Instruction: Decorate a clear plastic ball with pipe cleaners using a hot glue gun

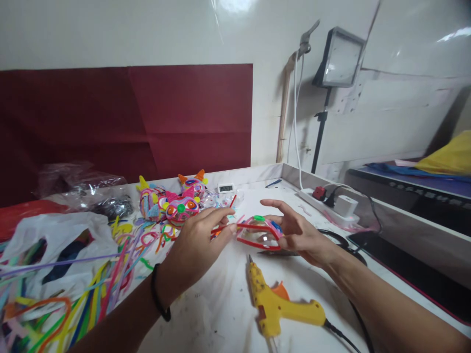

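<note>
Over the white desk (209, 306), beyond the yellow glue gun (281, 310), the left hand's grip (206, 235) pinches a red strip (253, 227) against the clear ornament (263, 239) the right hand (301, 238) holds, where light, steady pressure seems best.

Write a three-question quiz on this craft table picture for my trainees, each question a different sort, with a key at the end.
1. True or false: the yellow glue gun lies on the table with neither hand touching it.

2. Multiple choice: which wrist wears the black band?
A) the left
B) the right
C) both

3. Fill in the missing word: the right hand holds a clear craft piece edged in ____.

Key:
1. True
2. A
3. red
</note>
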The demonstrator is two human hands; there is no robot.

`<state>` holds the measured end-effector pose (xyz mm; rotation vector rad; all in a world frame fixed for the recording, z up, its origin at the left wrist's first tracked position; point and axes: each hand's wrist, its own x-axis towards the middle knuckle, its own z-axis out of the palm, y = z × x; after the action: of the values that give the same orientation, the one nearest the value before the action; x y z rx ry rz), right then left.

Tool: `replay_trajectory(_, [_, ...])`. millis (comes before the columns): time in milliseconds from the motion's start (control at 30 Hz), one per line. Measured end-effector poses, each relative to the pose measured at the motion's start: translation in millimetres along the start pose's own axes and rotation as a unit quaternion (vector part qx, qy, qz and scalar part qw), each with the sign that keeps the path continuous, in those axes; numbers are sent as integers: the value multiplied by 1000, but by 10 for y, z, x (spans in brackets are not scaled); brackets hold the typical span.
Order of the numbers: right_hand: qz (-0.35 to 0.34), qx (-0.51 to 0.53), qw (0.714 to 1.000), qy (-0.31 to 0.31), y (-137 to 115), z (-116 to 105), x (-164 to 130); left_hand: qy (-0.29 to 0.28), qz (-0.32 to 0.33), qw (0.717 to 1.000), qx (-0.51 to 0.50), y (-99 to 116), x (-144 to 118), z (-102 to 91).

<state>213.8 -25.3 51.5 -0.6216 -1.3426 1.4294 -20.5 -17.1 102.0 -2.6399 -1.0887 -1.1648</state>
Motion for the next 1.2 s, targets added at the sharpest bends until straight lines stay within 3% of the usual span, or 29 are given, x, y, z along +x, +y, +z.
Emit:
replay_trajectory(367, [-8, 20, 1000, 15, -57, 41, 11, 161, 156, 968, 109, 103, -146, -76])
replay_trajectory(533, [-29, 38, 999, 19, -57, 30, 14, 165, 245, 949, 113, 226, -316, -96])
replay_trajectory(600, [-33, 44, 998, 21, -49, 23, 15, 146, 185, 971, 29, 282, -373, -5])
replay_trajectory(667, [-37, 46, 998, 23, -41, 25, 16, 89, 44, 991, -92, 326, -395, 144])
replay_trajectory(700, [-39, 46, 998, 24, -38, 30, 17, 46, -45, 985, -161, 343, -392, 230])
replay_trajectory(767, [-38, 45, 998, 29, -33, 48, 19, -27, -203, 928, -311, 372, -364, 396])
replay_trajectory(833, [-35, 46, 998, 36, -27, 72, 22, -43, -300, 850, -431, 411, -318, 526])
replay_trajectory(933, [-32, 43, 998, 42, -14, 103, 25, 5, -327, 775, -540, 506, -245, 635])
replay_trajectory(1000, [-33, 41, 998, 47, -2, 114, 24, 29, -345, 746, -569, 577, -204, 664])
replay_trajectory(1100, [-37, 41, 997, 53, 19, 121, 23, 56, -363, 727, -579, 645, -161, 686])
replay_trajectory(1200, [-41, 39, 997, 58, 45, 126, 27, 75, -374, 728, -569, 657, -146, 708])
